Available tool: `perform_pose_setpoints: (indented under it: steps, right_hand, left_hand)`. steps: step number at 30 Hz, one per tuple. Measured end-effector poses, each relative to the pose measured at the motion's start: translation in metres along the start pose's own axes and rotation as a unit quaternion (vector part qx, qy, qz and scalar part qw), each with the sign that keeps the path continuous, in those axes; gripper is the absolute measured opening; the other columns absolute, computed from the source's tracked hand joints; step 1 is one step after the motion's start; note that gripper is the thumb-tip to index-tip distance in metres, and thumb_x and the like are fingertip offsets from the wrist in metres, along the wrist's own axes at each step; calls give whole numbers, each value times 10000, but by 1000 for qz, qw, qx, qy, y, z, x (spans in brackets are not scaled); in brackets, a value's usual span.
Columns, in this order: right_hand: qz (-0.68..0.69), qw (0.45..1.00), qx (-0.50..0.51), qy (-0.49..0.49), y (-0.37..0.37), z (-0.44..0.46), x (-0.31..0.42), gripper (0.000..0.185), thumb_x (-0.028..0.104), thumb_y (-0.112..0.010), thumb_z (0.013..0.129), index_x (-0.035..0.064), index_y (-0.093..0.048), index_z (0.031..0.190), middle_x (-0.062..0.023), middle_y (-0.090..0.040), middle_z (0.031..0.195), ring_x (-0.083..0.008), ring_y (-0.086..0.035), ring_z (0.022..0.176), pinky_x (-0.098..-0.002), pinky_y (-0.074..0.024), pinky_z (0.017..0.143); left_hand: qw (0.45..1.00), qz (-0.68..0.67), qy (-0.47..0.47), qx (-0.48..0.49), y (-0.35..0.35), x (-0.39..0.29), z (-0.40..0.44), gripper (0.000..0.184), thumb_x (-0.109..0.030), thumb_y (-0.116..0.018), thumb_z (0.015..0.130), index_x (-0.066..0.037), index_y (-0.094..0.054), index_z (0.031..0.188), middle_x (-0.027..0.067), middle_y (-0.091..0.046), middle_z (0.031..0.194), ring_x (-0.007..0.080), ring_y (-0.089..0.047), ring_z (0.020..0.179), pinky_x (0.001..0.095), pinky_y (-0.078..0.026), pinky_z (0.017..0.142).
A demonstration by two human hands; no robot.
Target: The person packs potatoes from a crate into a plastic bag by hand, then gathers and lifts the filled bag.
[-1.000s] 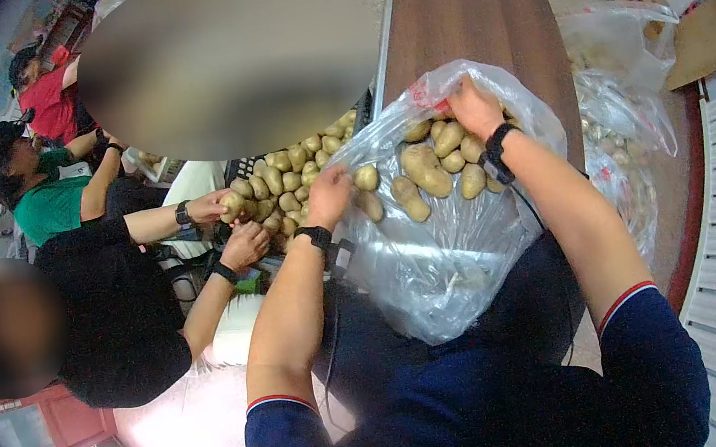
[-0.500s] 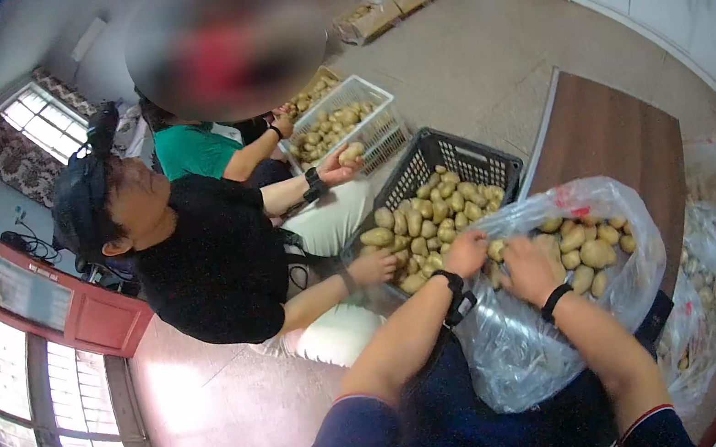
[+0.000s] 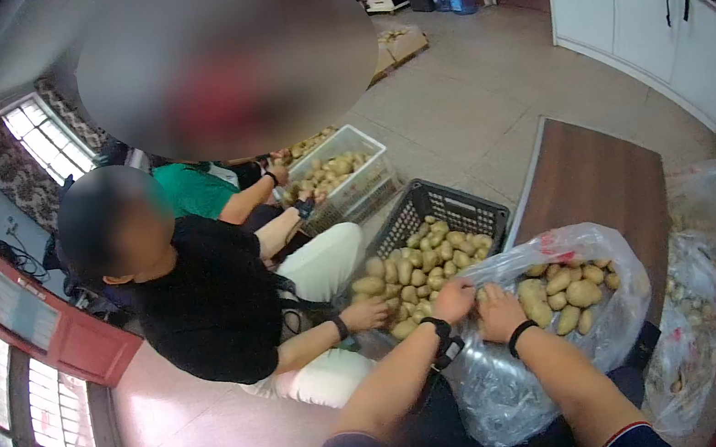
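Observation:
My left hand (image 3: 455,301) has its fingers curled down at the near right side of the black crate (image 3: 467,209), beside the bag's rim; what it grips is hidden. Close beside it, my right hand (image 3: 499,314) is closed over a potato (image 3: 481,295), only a small part of which shows between the fingers. Under my right wrist lies a clear plastic bag (image 3: 503,391), its mouth open over my lap. Several potatoes (image 3: 582,293) rest inside the bag. More potatoes (image 3: 428,259) fill the crate to my left.
A co-worker in a black shirt (image 3: 202,293) sits at my left, one hand (image 3: 366,314) on the crate's potatoes. Beyond stands a white crate (image 3: 374,175) of potatoes. A brown tabletop (image 3: 586,171) lies ahead right, with filled plastic bags (image 3: 685,369) beside it.
My right hand has moved left, out of the bag's mouth and close to my left hand. The co-worker's far hand, which held up a potato, is now lower near the white crate. The view has shifted.

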State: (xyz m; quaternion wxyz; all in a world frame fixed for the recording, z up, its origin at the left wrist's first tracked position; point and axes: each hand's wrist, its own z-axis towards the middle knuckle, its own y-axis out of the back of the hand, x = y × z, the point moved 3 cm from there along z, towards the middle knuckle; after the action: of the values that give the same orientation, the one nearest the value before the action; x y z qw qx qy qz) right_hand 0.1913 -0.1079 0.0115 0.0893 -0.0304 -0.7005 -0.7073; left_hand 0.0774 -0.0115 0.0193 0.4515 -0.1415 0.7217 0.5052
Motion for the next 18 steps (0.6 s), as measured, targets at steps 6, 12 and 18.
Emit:
perform_pose_setpoints:
  steps: [6,12,18]
  right_hand:
    - [-48,999,3,16,20,-11,7,443,320,-576,774,40,-659,1108,-166,-463,1319,-357,-444,1189,-423,-381,984]
    - [-45,999,4,7,36,-31,4,497,420,-654,725,54,-661,1060,-201,-484,1235,-369,-412,1205,-455,-299,1046]
    - [-3,999,-37,31,35,-50,-8,550,466,-720,651,51,-647,1005,-209,-500,1166,-360,-413,1211,-471,-254,1094]
  left_hand:
    - [1000,-1,21,14,11,-16,-7,285,-244,-584,833,-39,-668,1012,182,-675,945,323,-646,909,395,-497,818]
    - [998,54,18,20,3,-6,-8,264,-239,-557,822,-63,-686,971,167,-685,888,308,-663,845,394,-507,773]
    - [999,37,1,19,8,-8,-10,252,-234,-569,804,-59,-690,940,151,-688,857,299,-665,812,391,-510,754]
